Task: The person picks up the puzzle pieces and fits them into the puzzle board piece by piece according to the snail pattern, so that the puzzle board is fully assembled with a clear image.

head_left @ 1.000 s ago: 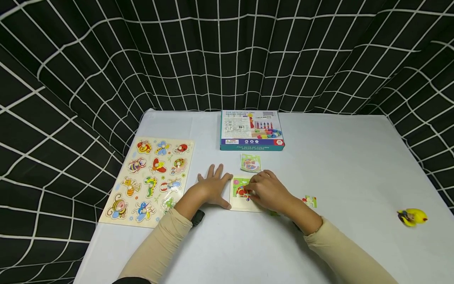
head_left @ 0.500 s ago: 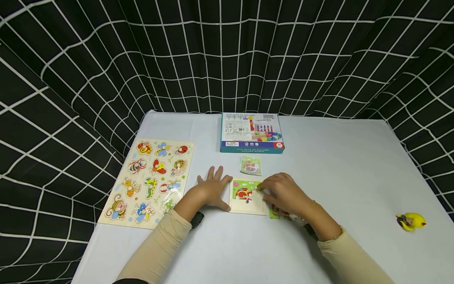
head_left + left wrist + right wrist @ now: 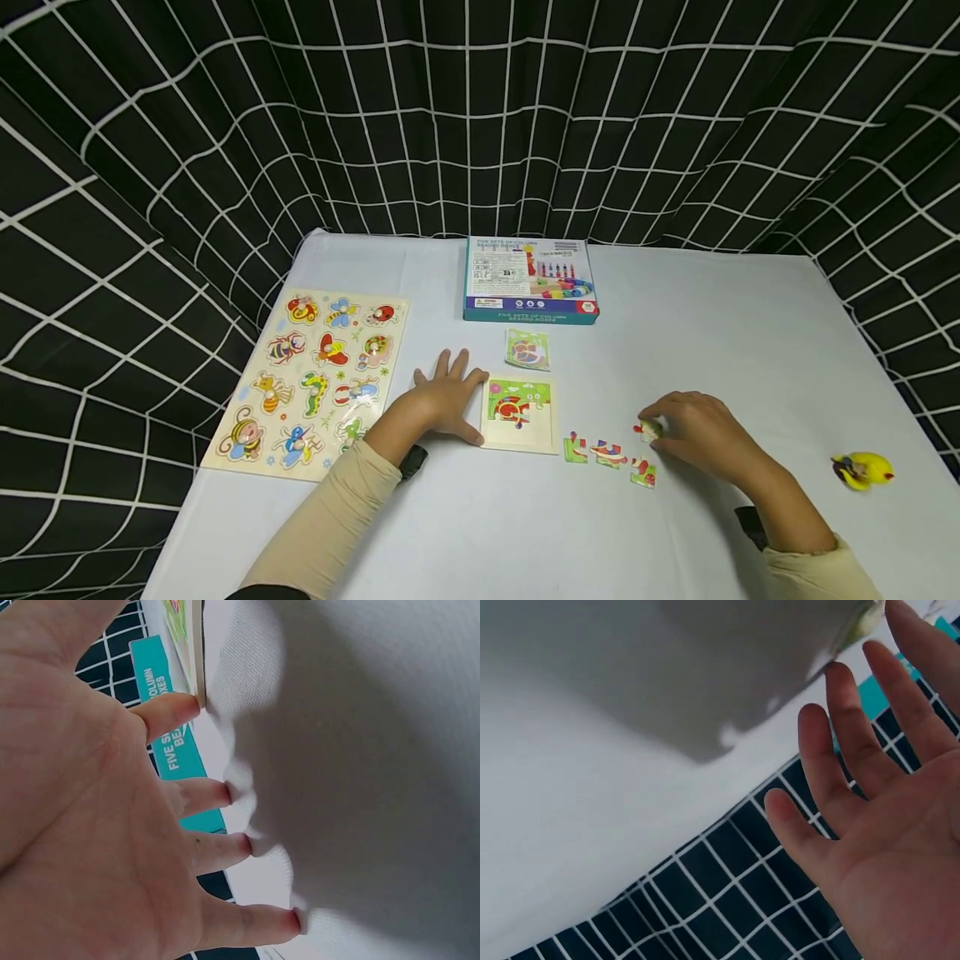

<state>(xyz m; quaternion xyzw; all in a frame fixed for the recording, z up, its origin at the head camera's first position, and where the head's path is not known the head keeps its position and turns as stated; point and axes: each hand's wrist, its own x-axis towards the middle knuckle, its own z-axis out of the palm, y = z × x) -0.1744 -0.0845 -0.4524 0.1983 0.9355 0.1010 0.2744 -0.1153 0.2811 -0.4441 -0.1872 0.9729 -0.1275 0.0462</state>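
A small square wooden puzzle tray (image 3: 520, 446) lies mid-table, with joined pieces of a red and green picture in its upper part. My left hand (image 3: 446, 404) rests with spread fingers at the tray's left side, thumb and index finger touching its edge. Its fingertips press the cloth in the left wrist view. To the tray's right, my right hand (image 3: 697, 433) pinches a jigsaw piece (image 3: 649, 429) between thumb and index finger. That piece also shows, partly cut off, at the top of the right wrist view. Three loose jigsaw pieces (image 3: 608, 453) lie between tray and right hand.
A larger insect peg puzzle board (image 3: 300, 383) lies at the left. Behind the tray are a small picture card (image 3: 527, 349) and a boxed bead set (image 3: 531, 279). A yellow toy duck (image 3: 862, 470) sits at the far right. Black gridded cloth (image 3: 517, 125) surrounds the table.
My right hand has left the tray and moved right to a loose jigsaw piece, uncovering the other loose pieces. A green piece now fills the tray's upper right. My left hand has stayed put.
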